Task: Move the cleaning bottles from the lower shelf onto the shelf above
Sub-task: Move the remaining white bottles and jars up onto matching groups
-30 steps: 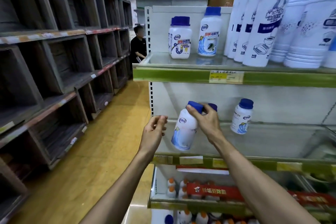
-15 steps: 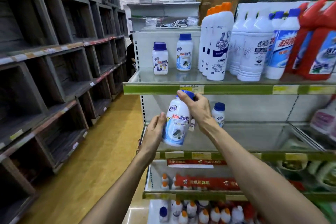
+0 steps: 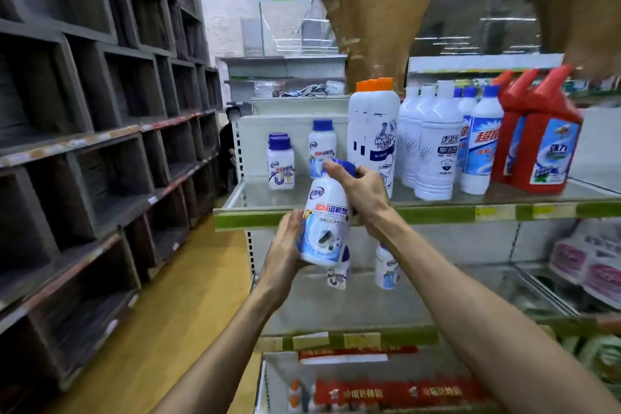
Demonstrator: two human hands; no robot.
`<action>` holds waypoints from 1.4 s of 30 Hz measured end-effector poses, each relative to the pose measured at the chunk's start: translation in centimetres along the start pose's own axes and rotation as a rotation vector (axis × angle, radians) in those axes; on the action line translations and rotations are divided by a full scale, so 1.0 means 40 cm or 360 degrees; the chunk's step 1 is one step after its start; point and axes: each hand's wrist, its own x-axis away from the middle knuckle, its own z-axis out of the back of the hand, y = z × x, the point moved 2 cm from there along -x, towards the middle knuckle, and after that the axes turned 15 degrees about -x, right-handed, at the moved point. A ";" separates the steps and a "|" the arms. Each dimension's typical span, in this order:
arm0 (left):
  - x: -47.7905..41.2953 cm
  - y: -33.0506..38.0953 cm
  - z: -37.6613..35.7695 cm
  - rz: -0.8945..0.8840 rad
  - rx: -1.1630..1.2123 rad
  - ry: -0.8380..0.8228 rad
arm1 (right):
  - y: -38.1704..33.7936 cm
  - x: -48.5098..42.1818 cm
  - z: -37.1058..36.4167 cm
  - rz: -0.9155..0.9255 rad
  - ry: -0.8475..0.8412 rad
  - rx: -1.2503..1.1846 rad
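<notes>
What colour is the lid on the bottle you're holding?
The bottle has a blue lid; head view shows it.

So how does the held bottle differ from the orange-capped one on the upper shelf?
The held bottle is short, blue-capped; the orange-capped bottle is taller. The held bottle hangs tilted between right hand and left hand; the orange-capped bottle stands upright on the upper shelf. Both are white.
</notes>
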 end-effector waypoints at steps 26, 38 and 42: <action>-0.481 0.055 -0.014 -0.0100 -0.0881 -0.0057 | 0.001 -0.379 -0.061 0.0215 -0.0138 0.0237; -0.563 0.022 -0.032 -0.0123 -0.1003 0.0117 | 0.047 -0.477 -0.078 0.0154 -0.0080 0.0340; -0.568 0.027 -0.032 -0.0103 -0.1002 0.0121 | 0.048 -0.475 -0.086 0.0157 -0.0023 0.0428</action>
